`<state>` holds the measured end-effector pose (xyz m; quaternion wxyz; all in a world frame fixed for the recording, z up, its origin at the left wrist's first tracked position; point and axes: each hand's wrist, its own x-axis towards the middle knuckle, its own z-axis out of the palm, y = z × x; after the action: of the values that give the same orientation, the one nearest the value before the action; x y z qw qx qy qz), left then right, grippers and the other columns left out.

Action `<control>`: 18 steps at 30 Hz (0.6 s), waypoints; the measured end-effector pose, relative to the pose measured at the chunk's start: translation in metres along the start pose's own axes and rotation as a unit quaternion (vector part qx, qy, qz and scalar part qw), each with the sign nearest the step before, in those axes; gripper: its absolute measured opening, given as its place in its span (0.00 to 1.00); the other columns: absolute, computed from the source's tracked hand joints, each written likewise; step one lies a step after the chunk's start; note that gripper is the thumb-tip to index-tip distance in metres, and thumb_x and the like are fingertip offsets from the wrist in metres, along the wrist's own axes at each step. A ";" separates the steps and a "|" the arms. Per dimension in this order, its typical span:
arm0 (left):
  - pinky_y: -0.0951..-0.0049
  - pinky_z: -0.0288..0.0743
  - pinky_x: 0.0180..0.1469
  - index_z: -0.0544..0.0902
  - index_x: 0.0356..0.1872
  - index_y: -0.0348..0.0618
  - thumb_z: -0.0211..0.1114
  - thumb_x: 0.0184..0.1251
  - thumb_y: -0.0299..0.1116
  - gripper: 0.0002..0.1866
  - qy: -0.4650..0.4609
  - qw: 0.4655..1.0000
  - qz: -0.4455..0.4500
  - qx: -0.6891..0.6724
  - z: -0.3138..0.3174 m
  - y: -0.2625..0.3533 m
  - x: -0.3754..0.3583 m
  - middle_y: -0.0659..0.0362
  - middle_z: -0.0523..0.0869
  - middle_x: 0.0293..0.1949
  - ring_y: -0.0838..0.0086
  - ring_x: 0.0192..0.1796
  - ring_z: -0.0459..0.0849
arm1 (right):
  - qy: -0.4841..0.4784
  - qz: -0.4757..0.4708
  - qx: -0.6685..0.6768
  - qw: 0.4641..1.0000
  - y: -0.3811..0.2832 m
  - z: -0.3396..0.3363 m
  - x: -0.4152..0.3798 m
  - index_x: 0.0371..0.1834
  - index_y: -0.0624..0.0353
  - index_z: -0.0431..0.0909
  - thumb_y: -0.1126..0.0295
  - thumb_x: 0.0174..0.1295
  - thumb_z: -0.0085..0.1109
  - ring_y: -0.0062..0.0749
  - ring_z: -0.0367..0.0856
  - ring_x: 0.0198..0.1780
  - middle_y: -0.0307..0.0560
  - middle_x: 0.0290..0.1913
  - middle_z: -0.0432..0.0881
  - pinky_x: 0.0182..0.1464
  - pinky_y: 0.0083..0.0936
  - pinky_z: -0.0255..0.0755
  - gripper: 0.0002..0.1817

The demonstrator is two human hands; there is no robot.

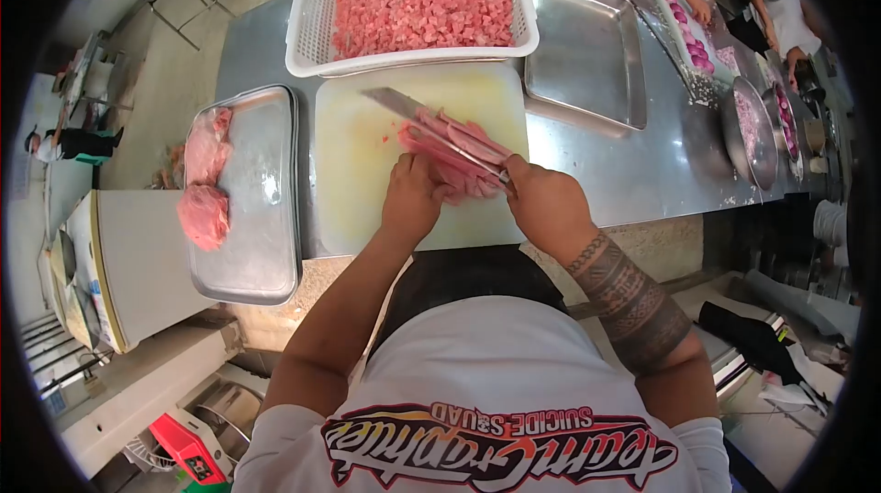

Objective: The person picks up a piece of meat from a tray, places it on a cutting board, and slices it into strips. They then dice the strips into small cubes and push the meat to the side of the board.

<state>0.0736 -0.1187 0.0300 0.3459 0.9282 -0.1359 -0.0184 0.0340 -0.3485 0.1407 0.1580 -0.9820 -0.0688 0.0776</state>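
Observation:
My right hand (pixel 548 208) is closed round the handle of a knife, whose broad blade (pixel 395 103) points away to the upper left over the white cutting board (pixel 353 204). Strips of pink raw meat (pixel 473 185) lie on the board, on both sides of the blade. My left hand (pixel 411 195) has its fingers curled in against the near left side of this meat; its fingertips are partly hidden. Small red scraps lie on the board to the left of the strips.
Beyond the board stands a white perforated basket (pixel 317 43) heaped with diced meat (pixel 427 2). A metal tray (pixel 266 218) at left bears two larger meat pieces (pixel 206 176). A deep steel pan (pixel 587 52) and bowl (pixel 752 135) are at right, near people handling purple onions (pixel 693 39).

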 end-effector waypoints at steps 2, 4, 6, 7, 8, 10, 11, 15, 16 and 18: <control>0.49 0.78 0.58 0.82 0.53 0.40 0.81 0.60 0.32 0.22 0.026 0.999 0.036 0.009 -0.008 -0.001 0.001 0.46 0.83 0.51 0.46 0.53 0.83 | 0.036 -0.012 -0.026 0.999 0.002 0.020 0.000 0.49 0.59 0.78 0.71 0.65 0.63 0.51 0.90 0.37 0.54 0.35 0.88 0.39 0.46 0.83 0.11; 0.49 0.78 0.58 0.85 0.50 0.41 0.80 0.62 0.33 0.18 0.083 0.991 0.110 0.005 -0.029 0.003 0.000 0.47 0.84 0.50 0.46 0.54 0.83 | 0.063 -0.018 -0.044 0.997 0.005 0.041 0.000 0.47 0.58 0.79 0.72 0.65 0.61 0.49 0.90 0.38 0.53 0.35 0.88 0.38 0.44 0.84 0.09; 0.48 0.78 0.59 0.87 0.50 0.42 0.78 0.63 0.33 0.16 0.088 0.982 0.169 0.004 -0.049 0.016 0.009 0.48 0.85 0.49 0.47 0.55 0.84 | 0.079 -0.019 -0.052 0.995 0.005 0.059 -0.003 0.45 0.57 0.80 0.72 0.65 0.60 0.48 0.91 0.38 0.52 0.35 0.88 0.38 0.43 0.84 0.07; 0.47 0.78 0.60 0.88 0.49 0.43 0.78 0.64 0.32 0.15 0.092 0.976 0.198 0.004 -0.056 0.020 0.015 0.49 0.85 0.49 0.47 0.56 0.84 | 0.097 -0.019 -0.042 0.994 0.002 0.067 -0.003 0.45 0.57 0.80 0.72 0.65 0.60 0.47 0.91 0.39 0.51 0.36 0.88 0.38 0.42 0.85 0.07; 0.46 0.77 0.62 0.88 0.49 0.43 0.77 0.63 0.32 0.14 0.038 0.973 0.228 0.012 -0.053 0.016 0.025 0.49 0.85 0.49 0.47 0.56 0.84 | 0.116 -0.019 -0.032 0.993 -0.001 0.073 -0.004 0.44 0.57 0.80 0.72 0.65 0.60 0.46 0.91 0.39 0.51 0.36 0.89 0.39 0.41 0.85 0.07; 0.43 0.76 0.67 0.90 0.48 0.45 0.75 0.62 0.30 0.13 -0.067 0.954 0.289 0.029 -0.040 0.010 0.054 0.48 0.86 0.49 0.48 0.57 0.84 | 0.118 -0.010 -0.036 0.992 -0.010 0.077 -0.005 0.44 0.57 0.80 0.72 0.64 0.61 0.45 0.91 0.39 0.50 0.36 0.89 0.39 0.41 0.85 0.06; 0.46 0.77 0.65 0.90 0.48 0.44 0.76 0.62 0.30 0.13 -0.103 0.957 0.268 0.045 -0.035 0.010 0.066 0.48 0.86 0.49 0.49 0.56 0.85 | 0.101 0.000 -0.050 0.994 -0.015 0.077 -0.006 0.43 0.57 0.80 0.72 0.64 0.61 0.45 0.91 0.39 0.50 0.36 0.88 0.39 0.41 0.85 0.06; 0.53 0.80 0.59 0.90 0.47 0.40 0.76 0.64 0.28 0.12 -0.212 0.954 0.195 0.088 -0.022 0.011 0.105 0.48 0.86 0.47 0.50 0.53 0.86 | 0.114 -0.007 -0.044 0.992 -0.030 0.074 -0.030 0.43 0.57 0.80 0.72 0.64 0.62 0.47 0.89 0.38 0.49 0.34 0.87 0.40 0.42 0.84 0.06; 0.54 0.80 0.59 0.90 0.46 0.40 0.76 0.64 0.28 0.11 -0.231 0.952 0.179 0.093 -0.020 0.012 0.112 0.48 0.86 0.46 0.50 0.52 0.86 | 0.109 -0.007 -0.028 0.994 -0.034 0.068 -0.041 0.43 0.57 0.80 0.72 0.64 0.62 0.48 0.89 0.38 0.49 0.34 0.87 0.40 0.43 0.83 0.06; 0.54 0.80 0.58 0.90 0.46 0.40 0.75 0.65 0.29 0.10 -0.246 0.941 0.212 0.092 -0.019 0.009 0.120 0.47 0.86 0.46 0.49 0.52 0.86 | 0.097 -0.007 0.007 0.995 -0.042 0.049 -0.071 0.42 0.58 0.80 0.73 0.64 0.63 0.50 0.88 0.38 0.50 0.33 0.86 0.40 0.44 0.83 0.05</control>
<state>0.1895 -0.1448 0.0576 0.2107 0.8725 -0.4110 -0.1596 -0.0484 -0.3060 0.1173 0.1714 -0.9832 -0.0593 -0.0189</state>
